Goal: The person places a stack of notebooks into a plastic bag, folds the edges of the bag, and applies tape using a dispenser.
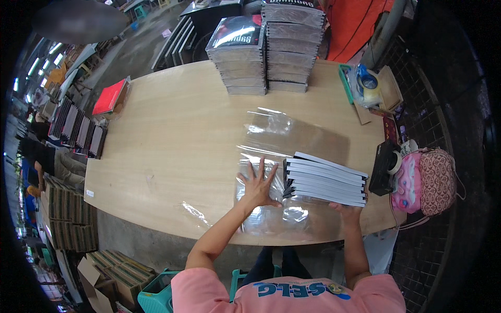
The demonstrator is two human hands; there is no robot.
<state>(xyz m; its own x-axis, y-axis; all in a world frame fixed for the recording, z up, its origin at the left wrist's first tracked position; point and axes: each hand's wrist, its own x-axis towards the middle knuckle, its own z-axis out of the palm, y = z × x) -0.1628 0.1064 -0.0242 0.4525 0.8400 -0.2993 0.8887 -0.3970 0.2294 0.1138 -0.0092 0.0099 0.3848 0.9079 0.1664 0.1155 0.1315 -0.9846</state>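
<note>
A stack of several books [326, 180] with white page edges and dark spines lies on the right half of the wooden table, on a clear plastic sheet [269, 125]. The sheet spreads out beyond the stack on its far and left sides. My left hand [257, 189] rests on the plastic just left of the spines, fingers spread. At the stack's near right corner, my right hand [346, 210] grips the books; its thumb shows along the near edge, while most of its fingers are hidden by the stack.
Tall piles of wrapped books [240, 57] stand at the table's far edge. On the right are a tape dispenser [368, 81], a black box [384, 167] and a patterned bag [437, 180]. A red packet [110, 98] lies far left. Cartons [117, 274] and a green stool [159, 292] stand below.
</note>
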